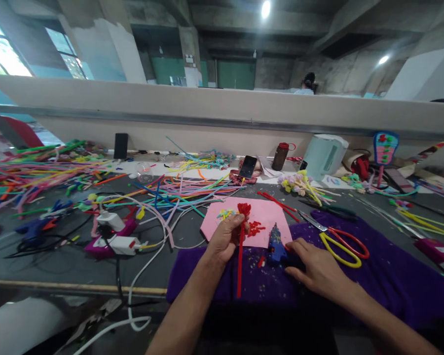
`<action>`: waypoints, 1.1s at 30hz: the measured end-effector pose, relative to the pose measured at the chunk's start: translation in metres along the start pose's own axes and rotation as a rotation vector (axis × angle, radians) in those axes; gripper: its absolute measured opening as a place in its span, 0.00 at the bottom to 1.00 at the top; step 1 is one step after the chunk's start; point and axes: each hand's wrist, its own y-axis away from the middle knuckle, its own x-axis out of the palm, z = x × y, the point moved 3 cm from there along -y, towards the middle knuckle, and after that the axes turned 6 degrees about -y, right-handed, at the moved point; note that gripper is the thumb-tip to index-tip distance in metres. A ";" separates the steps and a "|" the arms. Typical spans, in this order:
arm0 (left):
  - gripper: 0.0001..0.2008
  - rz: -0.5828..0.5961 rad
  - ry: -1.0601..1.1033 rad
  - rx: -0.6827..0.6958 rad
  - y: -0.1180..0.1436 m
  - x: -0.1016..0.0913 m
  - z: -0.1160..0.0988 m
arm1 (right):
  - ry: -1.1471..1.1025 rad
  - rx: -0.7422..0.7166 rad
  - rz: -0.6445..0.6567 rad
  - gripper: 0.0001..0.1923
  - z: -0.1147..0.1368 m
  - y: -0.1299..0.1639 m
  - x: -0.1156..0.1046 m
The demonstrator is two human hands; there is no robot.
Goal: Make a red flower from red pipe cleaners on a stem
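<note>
My left hand [225,237] grips a red pipe-cleaner flower [241,246] upright, its twisted head above my fingers and its long stem hanging down over the purple cloth [392,276]. My right hand [315,268] rests on the cloth with its fingers touching the rear of a blue glue gun [276,245], which lies between both hands. A pink sheet [261,213] with small red and yellow scraps sits just behind them. Scissors with yellow and red handles [342,244] lie right of my right hand.
Heaps of coloured pipe cleaners [40,170] cover the left and middle of the grey table. A power strip with white plugs and cables [114,236] lies at left. A phone [247,166], bottle [280,156], pale kettle [323,155] and a person's head [308,84] are further back.
</note>
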 end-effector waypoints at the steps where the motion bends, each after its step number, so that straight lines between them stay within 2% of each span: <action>1: 0.11 -0.008 -0.009 0.000 0.000 0.000 0.000 | 0.021 0.018 -0.017 0.20 -0.003 0.001 0.003; 5: 0.12 -0.040 -0.075 -0.003 -0.001 -0.001 0.000 | 0.037 0.054 -0.055 0.20 -0.013 0.001 0.010; 10: 0.13 -0.007 -0.125 -0.009 -0.002 0.000 0.001 | 0.041 0.034 -0.044 0.22 -0.013 -0.005 0.009; 15: 0.15 -0.059 -0.118 -0.024 -0.002 -0.001 0.002 | -0.038 0.028 0.003 0.13 -0.006 -0.017 0.005; 22: 0.12 -0.007 -0.115 0.015 -0.005 -0.004 0.004 | -0.472 0.082 -0.130 0.14 -0.017 -0.010 -0.008; 29: 0.12 0.004 -0.152 0.043 -0.006 -0.002 0.002 | -0.909 0.176 -0.050 0.11 -0.028 -0.014 0.002; 33: 0.13 -0.012 -0.201 0.032 -0.006 -0.001 0.003 | -1.116 0.235 -0.087 0.11 -0.032 -0.017 0.007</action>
